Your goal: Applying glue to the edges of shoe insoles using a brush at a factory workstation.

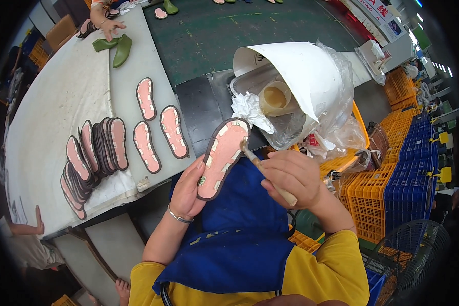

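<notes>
The person is wearing a yellow shirt and a blue apron, and both forearms are coming up from the lower edge. The left hand, with a thin bracelet at the wrist, is cupping a shoe sole from underneath, its grip wrapped loosely around the sole's lower edge, holding it tilted with the pink face up over the apron. The right hand is closing its grip tightly around the handle of a brush, and the brush tip is touching the upper right edge of the sole.

Just beyond the hands, a white bucket lined with clear plastic is lying tipped on its side, with a roll of tape and crumpled white paper inside its mouth. To the left, on the pale table, three more pink soles are lying flat side by side, and a fanned stack of soles is leaning near the table's front edge.

To the right, yellow and blue crates are standing stacked, with a fan near the lower corner.

At the far end of the table, another person's hand is resting beside two green soles. A further person's hand is pressing on the table's near left edge.
</notes>
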The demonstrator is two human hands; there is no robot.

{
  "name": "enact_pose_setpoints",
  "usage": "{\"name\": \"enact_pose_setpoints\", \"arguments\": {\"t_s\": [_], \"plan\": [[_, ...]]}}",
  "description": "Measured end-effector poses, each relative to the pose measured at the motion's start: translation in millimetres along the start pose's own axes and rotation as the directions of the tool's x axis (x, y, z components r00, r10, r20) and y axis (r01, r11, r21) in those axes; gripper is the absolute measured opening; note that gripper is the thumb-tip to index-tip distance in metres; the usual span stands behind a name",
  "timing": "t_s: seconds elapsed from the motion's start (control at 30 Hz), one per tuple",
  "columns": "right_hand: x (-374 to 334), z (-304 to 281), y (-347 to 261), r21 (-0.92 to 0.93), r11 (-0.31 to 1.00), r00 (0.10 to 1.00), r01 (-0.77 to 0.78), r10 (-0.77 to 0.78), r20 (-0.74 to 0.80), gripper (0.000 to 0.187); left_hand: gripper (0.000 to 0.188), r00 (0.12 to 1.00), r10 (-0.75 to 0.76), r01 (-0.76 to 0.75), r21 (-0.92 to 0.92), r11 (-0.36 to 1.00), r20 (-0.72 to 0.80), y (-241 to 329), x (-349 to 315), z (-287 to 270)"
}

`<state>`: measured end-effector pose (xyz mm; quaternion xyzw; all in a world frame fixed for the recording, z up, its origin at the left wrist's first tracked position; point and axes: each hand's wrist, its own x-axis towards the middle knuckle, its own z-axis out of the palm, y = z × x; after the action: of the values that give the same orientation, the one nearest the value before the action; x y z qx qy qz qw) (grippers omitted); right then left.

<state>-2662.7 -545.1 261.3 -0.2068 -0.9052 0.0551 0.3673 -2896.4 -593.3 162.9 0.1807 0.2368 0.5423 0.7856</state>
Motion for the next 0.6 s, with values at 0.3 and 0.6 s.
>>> {"name": "enact_pose_setpoints", "arguments": {"t_s": [0.3, 0.6], "plan": [[7, -18, 11, 0.198, 0.972, 0.988, -0.122, 0.139, -0.071, 0.017, 0.048, 0.999, -0.035, 0.034, 0.012, 0.999, 0.018, -1, -3, -5], [12, -28, 18, 0.208, 0.974, 0.996, -0.086, 0.079, 0.040, 0.023, 0.049, 0.998, -0.056, 0.056, 0.014, 0.998, 0.018, 1, -6, -4]]}}
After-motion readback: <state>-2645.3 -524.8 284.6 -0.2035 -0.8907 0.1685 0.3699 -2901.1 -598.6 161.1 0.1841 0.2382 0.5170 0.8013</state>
